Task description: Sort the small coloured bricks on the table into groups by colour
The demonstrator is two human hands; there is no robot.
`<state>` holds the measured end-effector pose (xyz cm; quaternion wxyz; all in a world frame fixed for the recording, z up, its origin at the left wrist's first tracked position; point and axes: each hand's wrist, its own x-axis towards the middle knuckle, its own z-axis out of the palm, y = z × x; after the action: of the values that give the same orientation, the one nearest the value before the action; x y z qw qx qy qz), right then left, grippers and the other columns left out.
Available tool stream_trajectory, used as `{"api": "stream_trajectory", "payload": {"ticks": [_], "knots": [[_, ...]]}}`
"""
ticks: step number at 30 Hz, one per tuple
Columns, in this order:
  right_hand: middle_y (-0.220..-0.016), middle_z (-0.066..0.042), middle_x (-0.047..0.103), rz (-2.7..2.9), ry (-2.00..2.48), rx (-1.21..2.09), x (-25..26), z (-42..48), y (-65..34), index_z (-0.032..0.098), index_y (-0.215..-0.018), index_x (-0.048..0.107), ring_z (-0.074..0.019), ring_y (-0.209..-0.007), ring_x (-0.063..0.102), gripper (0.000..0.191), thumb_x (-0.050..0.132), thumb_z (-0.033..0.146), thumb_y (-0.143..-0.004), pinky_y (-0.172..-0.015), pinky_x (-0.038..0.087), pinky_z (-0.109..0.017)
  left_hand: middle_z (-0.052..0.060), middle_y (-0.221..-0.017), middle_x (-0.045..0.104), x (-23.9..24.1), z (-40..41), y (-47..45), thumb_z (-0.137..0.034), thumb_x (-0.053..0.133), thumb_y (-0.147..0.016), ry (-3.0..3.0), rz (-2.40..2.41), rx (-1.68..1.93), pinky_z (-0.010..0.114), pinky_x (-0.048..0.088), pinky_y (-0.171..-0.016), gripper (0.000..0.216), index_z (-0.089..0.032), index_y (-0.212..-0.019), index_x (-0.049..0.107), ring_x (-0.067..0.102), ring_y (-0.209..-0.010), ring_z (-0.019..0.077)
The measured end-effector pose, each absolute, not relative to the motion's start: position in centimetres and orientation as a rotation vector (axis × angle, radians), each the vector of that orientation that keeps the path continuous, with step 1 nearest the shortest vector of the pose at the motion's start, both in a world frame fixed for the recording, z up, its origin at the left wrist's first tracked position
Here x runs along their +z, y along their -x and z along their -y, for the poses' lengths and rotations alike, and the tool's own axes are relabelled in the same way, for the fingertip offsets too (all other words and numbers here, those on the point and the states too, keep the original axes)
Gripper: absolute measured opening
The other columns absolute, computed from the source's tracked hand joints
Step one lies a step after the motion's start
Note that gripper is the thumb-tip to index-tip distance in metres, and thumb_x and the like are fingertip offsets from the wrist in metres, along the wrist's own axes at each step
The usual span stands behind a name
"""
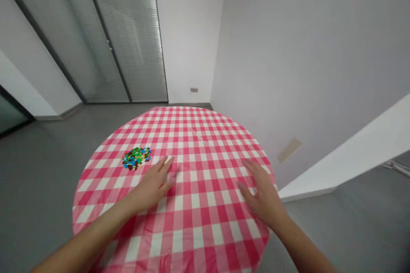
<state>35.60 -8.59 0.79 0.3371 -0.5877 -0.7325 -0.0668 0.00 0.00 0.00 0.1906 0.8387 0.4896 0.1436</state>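
A heap of small multicoloured pieces (pixel 136 158), mostly green, blue, brown and yellow, lies on the left part of the red-and-white checked tablecloth (pixel 198 204). They look like jigsaw pieces, though they are too small to be sure. My left hand (pixel 155 183) is just right of the heap, over the cloth, its fingers apart and holding nothing. Near the right edge of the table, my right hand (pixel 261 192) is also open, thumb apart from the fingers, with nothing in it. Whether either palm touches the cloth I cannot tell.
The round table stands close to a plain wall (pixel 288 51) on the right, which has a beige plate (pixel 289 149) low down. Behind are a glass partition with blinds (pixel 128 42) and a small wall socket (pixel 194 90). Grey floor (pixel 38 170) surrounds the table.
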Motion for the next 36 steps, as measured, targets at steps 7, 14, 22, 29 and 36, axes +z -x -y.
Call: {"api": "stream_trajectory", "payload": {"ticks": [7, 14, 22, 29, 36], "knots": [[-0.160, -0.012, 0.026, 2.401, 1.657, 0.244, 0.3, 1.2, -29.0, 0.024, -0.154, 0.028, -0.0318, -0.148, 0.019, 0.070, 0.048, 0.051, -0.093, -0.117, 0.023, -0.055, 0.011, -0.163, 0.015, -0.5, 0.3, 0.1, -0.055, 0.042, -0.097, -2.483, -1.488, 0.174, 0.059, 0.018, -0.116, 0.065, -0.030, -0.155, 0.025, 0.010, -0.149, 0.0357], [-0.161, -0.009, 0.024, 2.542, 1.615, 0.226, -2.1, -0.2, -29.5, 0.029, -0.154, 0.028, -0.0327, -0.149, 0.017, 0.068, 0.039, 0.061, -0.095, -0.118, 0.010, -0.060, 0.005, -0.162, 0.019, -1.6, 0.3, 0.4, -0.061, 0.043, -0.095, -2.503, -1.437, 0.168, 0.059, 0.016, -0.117, 0.067, -0.036, -0.153, 0.026, 0.011, -0.149, 0.0344], [-0.160, -0.007, 0.027, 2.581, 1.611, 0.269, -2.3, -0.3, -29.5, 0.031, -0.152, 0.034, -0.0327, -0.147, 0.021, 0.065, 0.039, 0.062, -0.095, -0.118, 0.014, -0.060, 0.005, -0.161, 0.022, -1.5, 0.1, 0.2, -0.063, 0.039, -0.095, -2.501, -1.444, 0.108, 0.059, 0.015, -0.118, 0.064, -0.035, -0.152, 0.030, 0.012, -0.149, 0.0338], [-0.160, -0.007, 0.025, 2.592, 1.607, 0.281, -2.3, -0.3, -29.4, 0.030, -0.153, 0.032, -0.0331, -0.148, 0.019, 0.067, 0.036, 0.064, -0.096, -0.118, 0.014, -0.060, 0.006, -0.161, 0.023, -1.6, 0.2, 0.2, -0.063, 0.037, -0.096, -2.531, -1.439, 0.120, 0.059, 0.017, -0.117, 0.064, -0.034, -0.153, 0.029, 0.013, -0.149, 0.0348], [-0.161, -0.007, 0.025, 2.583, 1.598, 0.284, -2.4, -0.3, -29.5, 0.031, -0.153, 0.031, -0.0327, -0.148, 0.018, 0.065, 0.038, 0.062, -0.096, -0.118, 0.015, -0.060, 0.006, -0.161, 0.024, -1.6, 0.1, 0.2, -0.062, 0.038, -0.096, -2.525, -1.443, 0.123, 0.059, 0.017, -0.117, 0.063, -0.035, -0.153, 0.029, 0.014, -0.149, 0.0346]]}}
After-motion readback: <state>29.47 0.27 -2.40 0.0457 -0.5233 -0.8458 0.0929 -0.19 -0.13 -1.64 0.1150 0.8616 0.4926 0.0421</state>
